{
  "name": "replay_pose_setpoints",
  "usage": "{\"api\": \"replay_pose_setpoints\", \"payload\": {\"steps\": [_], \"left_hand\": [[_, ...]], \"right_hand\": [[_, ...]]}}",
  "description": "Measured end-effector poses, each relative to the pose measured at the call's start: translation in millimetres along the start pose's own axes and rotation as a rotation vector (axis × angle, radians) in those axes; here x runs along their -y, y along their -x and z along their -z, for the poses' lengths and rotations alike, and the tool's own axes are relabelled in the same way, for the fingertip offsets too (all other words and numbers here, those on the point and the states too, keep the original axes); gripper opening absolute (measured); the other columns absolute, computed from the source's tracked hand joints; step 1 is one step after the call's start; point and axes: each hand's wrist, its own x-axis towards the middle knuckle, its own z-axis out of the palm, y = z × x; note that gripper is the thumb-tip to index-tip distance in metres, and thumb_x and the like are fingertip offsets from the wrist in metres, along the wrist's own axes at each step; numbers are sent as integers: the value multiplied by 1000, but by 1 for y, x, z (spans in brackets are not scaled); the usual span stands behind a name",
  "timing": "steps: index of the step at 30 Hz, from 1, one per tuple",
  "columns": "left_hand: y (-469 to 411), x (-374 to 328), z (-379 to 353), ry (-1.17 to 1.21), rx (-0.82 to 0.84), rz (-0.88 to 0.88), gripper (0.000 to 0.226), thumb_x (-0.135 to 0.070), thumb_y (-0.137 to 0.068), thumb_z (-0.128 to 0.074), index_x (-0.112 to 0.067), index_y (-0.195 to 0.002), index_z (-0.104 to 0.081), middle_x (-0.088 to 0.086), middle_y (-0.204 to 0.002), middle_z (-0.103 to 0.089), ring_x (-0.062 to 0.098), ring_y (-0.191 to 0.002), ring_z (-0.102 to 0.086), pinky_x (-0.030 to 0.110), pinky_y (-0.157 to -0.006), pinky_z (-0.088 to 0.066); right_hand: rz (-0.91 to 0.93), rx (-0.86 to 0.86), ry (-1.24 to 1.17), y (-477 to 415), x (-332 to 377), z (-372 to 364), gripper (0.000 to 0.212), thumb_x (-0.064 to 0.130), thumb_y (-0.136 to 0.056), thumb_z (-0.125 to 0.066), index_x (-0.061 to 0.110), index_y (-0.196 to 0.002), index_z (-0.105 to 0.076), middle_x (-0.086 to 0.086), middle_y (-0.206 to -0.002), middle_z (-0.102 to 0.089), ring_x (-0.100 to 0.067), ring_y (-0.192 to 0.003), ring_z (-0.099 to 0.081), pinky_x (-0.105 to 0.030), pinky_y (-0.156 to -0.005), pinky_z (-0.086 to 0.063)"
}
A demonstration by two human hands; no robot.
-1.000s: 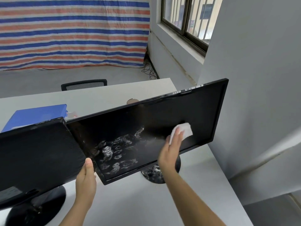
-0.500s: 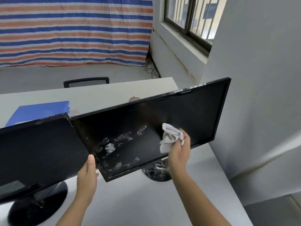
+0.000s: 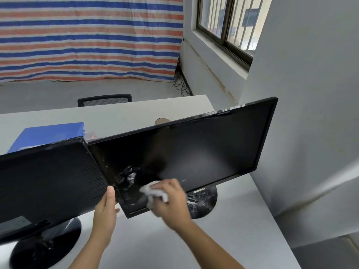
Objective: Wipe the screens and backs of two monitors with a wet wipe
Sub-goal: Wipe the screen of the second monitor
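Note:
Two black monitors stand side by side on a grey desk (image 3: 242, 230). The right monitor (image 3: 204, 148) faces me, its screen tilted, with smeary reflections at its lower left. My right hand (image 3: 171, 202) presses a crumpled white wet wipe (image 3: 153, 191) against the lower left part of that screen. My left hand (image 3: 105, 208) grips the right monitor's lower left edge, thumb on the front. The left monitor (image 3: 44, 181) shows a dark textured surface and sits on a round black base (image 3: 44, 247).
The right monitor's round glossy base (image 3: 202, 202) stands near the desk's right side. A blue box (image 3: 46, 134) lies behind the left monitor. A black chair back (image 3: 104, 100) shows beyond the desk. A grey wall (image 3: 310, 113) stands close on the right.
My right hand has swept the wipe from the screen's right centre down and left to its lower left area. My left hand has stayed on the monitor's edge.

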Motion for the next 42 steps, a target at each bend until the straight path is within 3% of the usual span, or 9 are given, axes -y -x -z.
{"api": "replay_pose_setpoints", "payload": {"steps": [4,8,12,17,22,27,31,36,42], "left_hand": [[3,0,0,-9,3,27,74,-69,-91,-33,-20,-143,-50,-2,-142,-54,20,-129,-50,35,-99,-44],[7,-1,0,-31,-5,9,82,-77,-82,-33,-23,-142,-50,-6,-142,-53,18,-131,-49,45,-109,-42],[8,3,2,-54,-19,0,94,-91,-74,-32,-27,-140,-52,-9,-140,-56,16,-130,-50,48,-109,-42],[9,4,1,-45,-2,-13,80,-80,-84,-34,-25,-138,-55,-9,-135,-59,16,-126,-54,45,-105,-44],[7,4,2,-19,2,-10,73,-70,-88,-35,-22,-138,-56,-5,-135,-60,15,-120,-56,35,-91,-48],[9,4,1,-14,3,-12,77,-73,-86,-35,-21,-140,-53,-3,-140,-56,17,-128,-52,42,-103,-46],[9,1,-1,24,-13,-2,67,-64,-92,-37,-16,-134,-59,0,-133,-61,20,-125,-54,41,-99,-47],[8,-4,1,23,26,3,57,-55,-97,-35,-17,-130,-61,-2,-119,-67,20,-117,-59,36,-89,-48],[13,-3,3,-23,20,5,71,-65,-90,-35,-17,-141,-52,-3,-138,-56,21,-128,-52,34,-99,-44]], "right_hand": [[-532,-517,-153,-27,-31,64,16,16,-85,-60,31,-85,-64,9,-97,-67,-7,-89,-65,-26,-73,-48],[-622,-745,-62,-47,-50,61,11,6,-87,-55,16,-88,-58,-6,-95,-62,-29,-90,-62,-24,-67,-42],[-680,-434,75,-13,-35,-14,13,8,-90,-60,-1,-99,-58,-11,-97,-50,-23,-82,-47,-23,-75,-33],[-602,111,-130,19,-4,-29,32,6,-83,-64,32,-64,-62,7,-71,-69,7,-64,-62,-22,-65,-50],[-551,-345,-368,-39,-3,39,7,12,-79,-54,14,-80,-60,-8,-92,-73,-31,-84,-71,-56,-78,-57],[-190,-741,-298,-91,45,66,19,10,-87,-62,28,-90,-65,11,-90,-66,-11,-84,-65,-35,-74,-57],[103,-302,86,-65,64,-14,36,2,-82,-61,16,-114,-68,-1,-117,-56,-14,-113,-52,-25,-96,-46],[195,324,226,-21,40,-37,28,32,-89,-66,45,-112,-60,3,-124,-54,-17,-110,-57,-37,-88,-53],[-13,-453,-62,-73,46,27,35,2,-87,-67,18,-118,-68,5,-116,-50,2,-105,-53,-5,-82,-43]]}}
